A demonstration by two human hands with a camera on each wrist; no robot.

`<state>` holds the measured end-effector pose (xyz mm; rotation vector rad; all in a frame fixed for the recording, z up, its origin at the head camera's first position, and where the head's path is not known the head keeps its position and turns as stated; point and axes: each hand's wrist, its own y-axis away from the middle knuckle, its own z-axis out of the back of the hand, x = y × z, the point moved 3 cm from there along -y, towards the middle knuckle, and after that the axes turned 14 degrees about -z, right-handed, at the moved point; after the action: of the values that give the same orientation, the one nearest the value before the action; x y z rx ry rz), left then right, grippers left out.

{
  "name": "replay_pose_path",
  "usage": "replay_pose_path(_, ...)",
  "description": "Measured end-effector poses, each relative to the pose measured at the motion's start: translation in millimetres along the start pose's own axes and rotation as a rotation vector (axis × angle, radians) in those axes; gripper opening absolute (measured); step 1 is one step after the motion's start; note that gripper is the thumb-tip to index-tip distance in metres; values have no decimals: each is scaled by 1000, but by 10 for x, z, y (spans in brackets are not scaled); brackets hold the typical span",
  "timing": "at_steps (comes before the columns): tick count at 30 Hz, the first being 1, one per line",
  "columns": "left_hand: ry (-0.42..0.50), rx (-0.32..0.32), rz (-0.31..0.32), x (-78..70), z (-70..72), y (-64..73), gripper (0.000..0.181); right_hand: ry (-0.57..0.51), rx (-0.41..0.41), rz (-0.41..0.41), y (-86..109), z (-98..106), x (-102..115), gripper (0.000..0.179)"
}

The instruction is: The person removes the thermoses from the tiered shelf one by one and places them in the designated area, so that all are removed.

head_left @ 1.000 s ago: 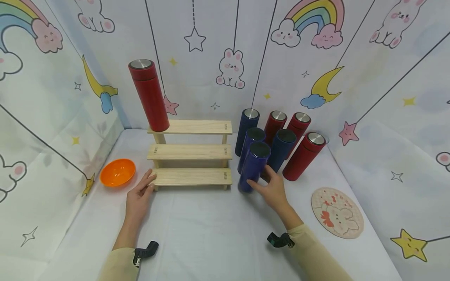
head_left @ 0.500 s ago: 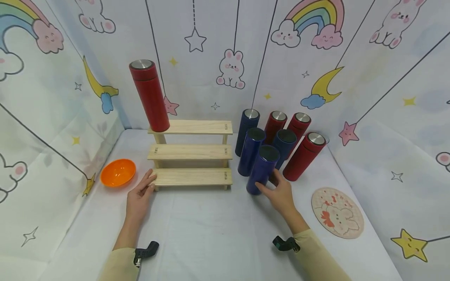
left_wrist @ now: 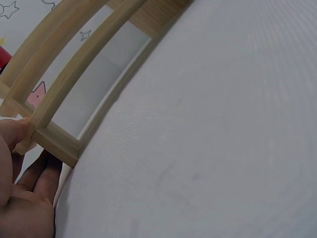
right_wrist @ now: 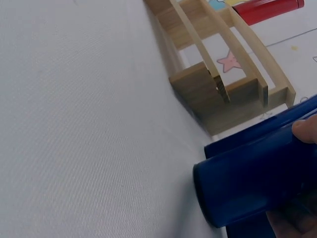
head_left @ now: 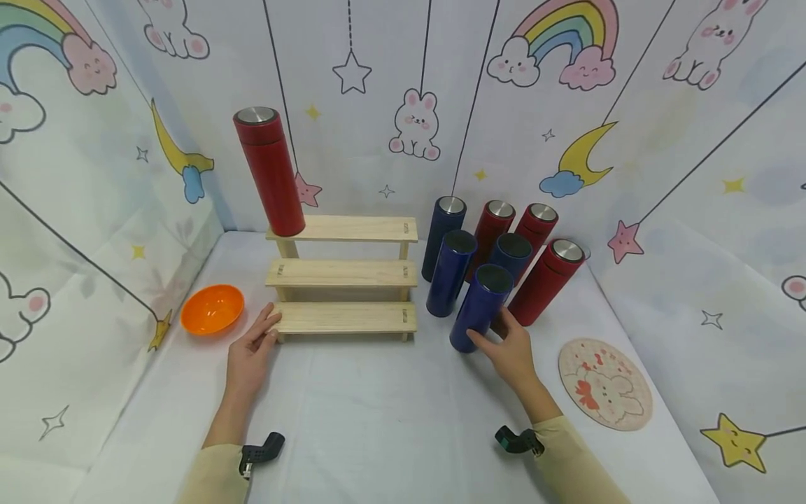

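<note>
My right hand [head_left: 511, 353] grips a glossy blue thermos [head_left: 480, 308] from its right side, thumb in front. In the right wrist view this blue thermos [right_wrist: 247, 176] covers another blue one. Whether its base touches the table I cannot tell. My left hand [head_left: 248, 355] holds the left end of the lowest step of a three-step wooden shelf [head_left: 343, 318]. Its fingers [left_wrist: 45, 181] sit against the shelf's corner in the left wrist view. On the top step's left end stands a red thermos [head_left: 271, 175] with a silver-topped lid.
Behind the held thermos stand another blue thermos [head_left: 450, 276], a dark blue one [head_left: 443, 241] and several red ones, including a red thermos [head_left: 544, 287] at the right. An orange bowl [head_left: 212, 310] lies left of the shelf, and a round rabbit-print mat [head_left: 606, 385] at the right.
My right hand has moved the blue thermos to the right and slightly toward me, away from the blue thermos beside it. The left hand has stayed at the shelf.
</note>
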<state>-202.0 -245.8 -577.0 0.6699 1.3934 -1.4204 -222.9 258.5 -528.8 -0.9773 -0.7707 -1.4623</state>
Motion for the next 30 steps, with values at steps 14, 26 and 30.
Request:
replay_pose_path(14,-18,3,44,-25,-2,-19,39,0,23,-21,-9,13,-2,75)
replay_pose_path(26,-14,-2,38,40,-1,-9,39,-34,21,28,4,120,126,72)
replay_pose_path(30,-8,-2,32,16,1,-4,38,-69,3,78,-18,217,268,69)
